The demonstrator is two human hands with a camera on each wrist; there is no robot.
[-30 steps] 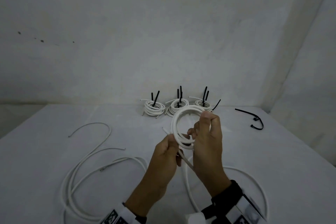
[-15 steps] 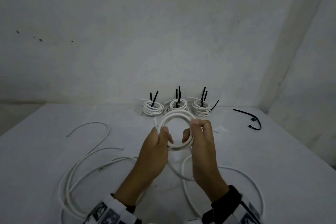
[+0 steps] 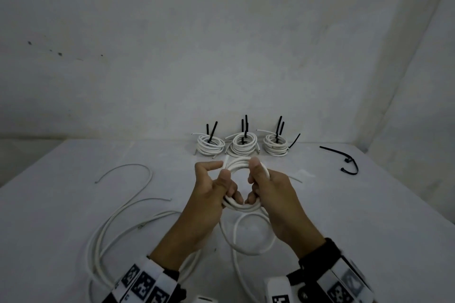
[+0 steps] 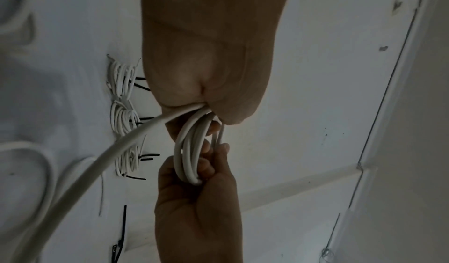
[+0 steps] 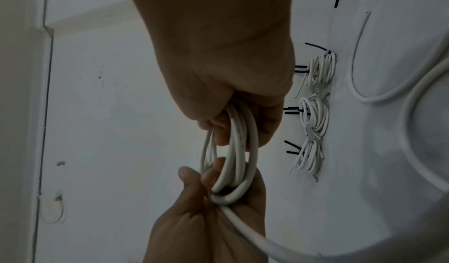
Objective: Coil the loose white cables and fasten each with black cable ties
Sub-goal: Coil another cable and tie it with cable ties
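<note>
A half-wound coil of white cable hangs above the table between both hands. My left hand grips its left side, thumb on top and fingers curled through the ring. My right hand grips the right side the same way. The wrist views show the coil with several turns passing through both fists. Its uncoiled tail drops from the left hand to a loop on the table. Two loose black cable ties lie at the far right.
Three finished coils with black ties sticking up stand in a row against the back wall. More loose white cables sprawl over the left of the white table. A wall corner closes off the right.
The coil has come down and tipped flatter. My left hand has moved from the tail below to grip the coil's left side, and the loop of tail on the table has shrunk.
</note>
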